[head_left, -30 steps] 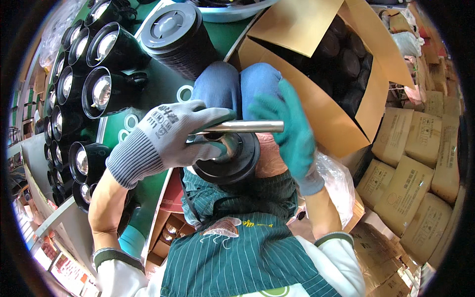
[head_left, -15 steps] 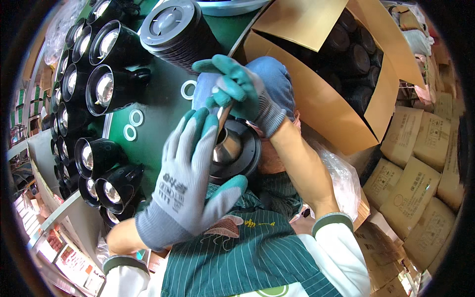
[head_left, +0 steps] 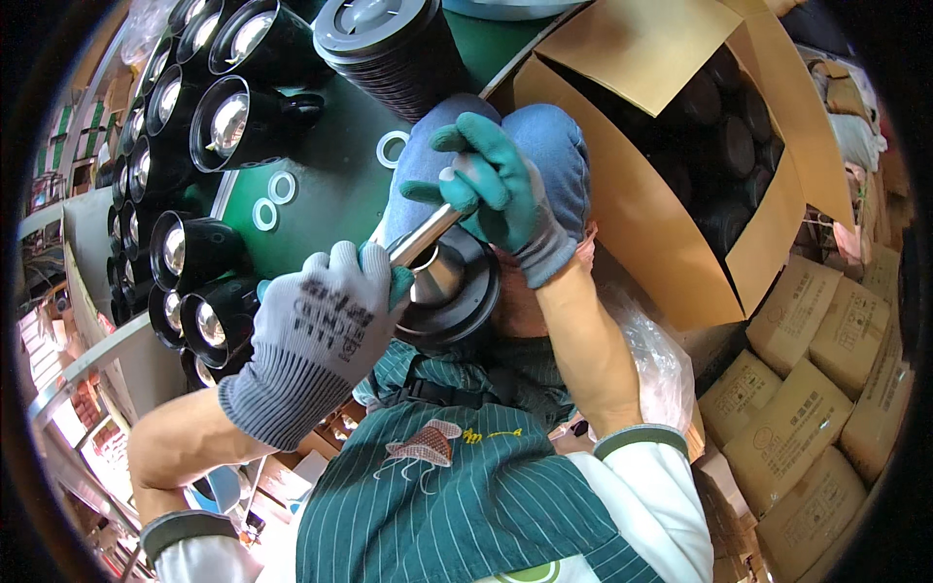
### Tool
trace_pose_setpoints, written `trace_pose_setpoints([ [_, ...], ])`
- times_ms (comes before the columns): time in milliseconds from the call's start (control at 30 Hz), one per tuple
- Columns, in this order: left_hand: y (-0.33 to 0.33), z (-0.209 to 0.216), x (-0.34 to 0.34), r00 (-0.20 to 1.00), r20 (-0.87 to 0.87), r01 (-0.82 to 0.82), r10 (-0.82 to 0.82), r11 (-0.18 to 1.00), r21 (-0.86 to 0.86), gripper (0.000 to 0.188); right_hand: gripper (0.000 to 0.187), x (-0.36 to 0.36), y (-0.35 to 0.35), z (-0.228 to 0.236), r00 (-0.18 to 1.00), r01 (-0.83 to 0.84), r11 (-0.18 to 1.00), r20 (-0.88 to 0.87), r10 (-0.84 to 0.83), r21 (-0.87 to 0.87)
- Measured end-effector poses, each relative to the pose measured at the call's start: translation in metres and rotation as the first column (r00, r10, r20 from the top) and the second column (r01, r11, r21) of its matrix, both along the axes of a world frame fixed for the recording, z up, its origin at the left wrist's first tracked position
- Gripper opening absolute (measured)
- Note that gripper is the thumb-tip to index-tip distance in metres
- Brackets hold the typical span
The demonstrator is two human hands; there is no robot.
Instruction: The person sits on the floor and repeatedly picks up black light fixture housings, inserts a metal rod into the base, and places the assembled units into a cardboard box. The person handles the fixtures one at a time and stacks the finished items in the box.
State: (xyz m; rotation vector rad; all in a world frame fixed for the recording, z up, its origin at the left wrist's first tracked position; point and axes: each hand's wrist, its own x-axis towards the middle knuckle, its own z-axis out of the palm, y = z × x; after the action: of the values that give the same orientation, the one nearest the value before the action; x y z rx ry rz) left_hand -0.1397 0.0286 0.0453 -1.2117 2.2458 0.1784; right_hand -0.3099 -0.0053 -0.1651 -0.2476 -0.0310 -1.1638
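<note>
A shiny metal rod (head_left: 426,235) runs slantwise between my two gloved hands. My left hand (head_left: 326,325), in a grey and green glove, is closed around its lower end. My right hand (head_left: 501,194) has fingers curled at the upper end, its index finger extended, with a small round white bit (head_left: 446,175) showing between the fingers. Just beneath the rod, a steel cup-shaped piece (head_left: 437,277) stands in the middle of a wide black round base (head_left: 471,311) in my lap. My left hand partly hides both.
Several black pots with shiny insides (head_left: 228,121) stand on the green table (head_left: 321,214) at left. Pale rings (head_left: 264,214) lie there, near a stack of black lids (head_left: 389,49). At right are an opened carton (head_left: 661,223) of black round parts and several closed cartons (head_left: 792,311).
My left hand has gone from flat, outstretched fingers to a closed grip on the metal rod, moving down and left. More of the rod shows now. The whole view has shifted slightly.
</note>
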Motion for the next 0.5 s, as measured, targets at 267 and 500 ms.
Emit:
trace_pose_setpoints([
  [267, 0.021, -0.026, -0.023, 0.975, -0.093, -0.219, 0.204, 0.954, -0.204, 0.055, 0.051, 0.005, 0.002, 0.003, 0.85, 0.142, 0.989, -0.506, -0.145, -0.046],
  [500, -0.001, -0.032, 0.002, 0.929, -0.244, -0.236, 0.28, 0.952, 0.195, 0.062, 0.037, 0.0, 0.033, 0.004, 0.977, 0.208, 0.978, 0.045, -0.208, 0.007],
])
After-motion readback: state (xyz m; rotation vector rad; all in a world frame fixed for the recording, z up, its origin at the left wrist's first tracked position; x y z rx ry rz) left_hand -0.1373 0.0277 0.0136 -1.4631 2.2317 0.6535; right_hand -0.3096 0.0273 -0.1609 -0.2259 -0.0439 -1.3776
